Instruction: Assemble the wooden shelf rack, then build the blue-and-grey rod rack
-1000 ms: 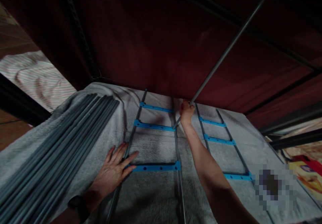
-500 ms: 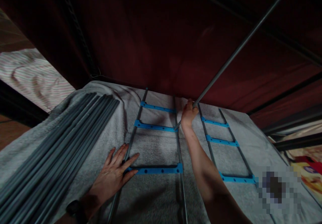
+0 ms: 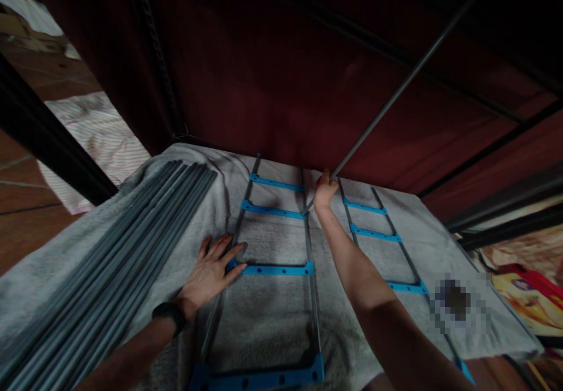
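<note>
My right hand is wrapped round a long thin grey metal rod, which slants up to the right. Its lower end meets the right side of a ladder-like frame, at a blue crosspiece. That frame has grey rods for sides and several blue perforated crosspieces, and it lies flat on a grey towel. My left hand rests with fingers spread on the frame's left rod, at the left end of a blue crosspiece. A second similar frame lies to the right, partly behind my right forearm.
Several grey rods lie side by side on the towel at the left. A dark red panel rises behind the towel. A blurred-out patch and a red and yellow package are at the right.
The view has tilted, so more of the near end shows, including another blue crosspiece. Both hands keep their places, the right still gripping the rod.
</note>
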A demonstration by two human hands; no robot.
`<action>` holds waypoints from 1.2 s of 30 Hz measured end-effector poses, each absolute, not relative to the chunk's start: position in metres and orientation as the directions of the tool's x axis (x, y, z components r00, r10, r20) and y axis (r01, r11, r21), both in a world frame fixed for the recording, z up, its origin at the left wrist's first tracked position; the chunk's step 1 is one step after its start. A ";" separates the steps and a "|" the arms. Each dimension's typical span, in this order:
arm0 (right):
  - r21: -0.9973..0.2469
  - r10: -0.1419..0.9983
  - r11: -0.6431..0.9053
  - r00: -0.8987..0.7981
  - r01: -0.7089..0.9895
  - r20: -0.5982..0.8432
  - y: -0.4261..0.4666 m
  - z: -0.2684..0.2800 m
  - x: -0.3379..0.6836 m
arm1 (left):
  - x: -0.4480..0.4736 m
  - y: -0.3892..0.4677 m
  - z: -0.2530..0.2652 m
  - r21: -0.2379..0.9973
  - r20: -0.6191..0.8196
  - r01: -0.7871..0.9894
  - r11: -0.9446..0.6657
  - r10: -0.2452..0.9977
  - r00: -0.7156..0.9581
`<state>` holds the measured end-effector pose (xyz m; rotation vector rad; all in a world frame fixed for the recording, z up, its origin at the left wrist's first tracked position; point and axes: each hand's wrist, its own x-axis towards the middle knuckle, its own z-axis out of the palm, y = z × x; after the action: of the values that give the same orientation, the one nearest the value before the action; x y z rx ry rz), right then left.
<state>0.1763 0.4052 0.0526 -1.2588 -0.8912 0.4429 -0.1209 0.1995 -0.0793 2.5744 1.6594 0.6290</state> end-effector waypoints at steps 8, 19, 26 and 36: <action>-0.946 0.747 0.307 0.590 0.102 0.306 0.385 0.063 0.177 | -0.122 0.199 -0.075 0.191 0.414 0.748 -0.636 0.743 0.526; -0.932 0.739 0.323 0.572 0.163 0.356 0.409 0.052 0.163 | -0.122 0.199 -0.069 0.213 0.367 0.671 -0.710 0.694 0.619; -0.923 0.700 0.292 0.602 0.250 0.384 0.418 0.048 0.161 | -0.123 0.201 -0.073 0.235 0.336 0.647 -0.725 0.685 0.646; -0.949 0.775 0.219 0.551 0.225 0.310 0.402 0.067 0.158 | -0.122 0.204 -0.072 0.225 0.335 0.652 -0.724 0.686 0.646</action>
<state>0.1579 0.4024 0.0666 -1.3343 -0.9632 0.4759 -0.1219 0.2040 -0.0720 2.7737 1.1302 0.6178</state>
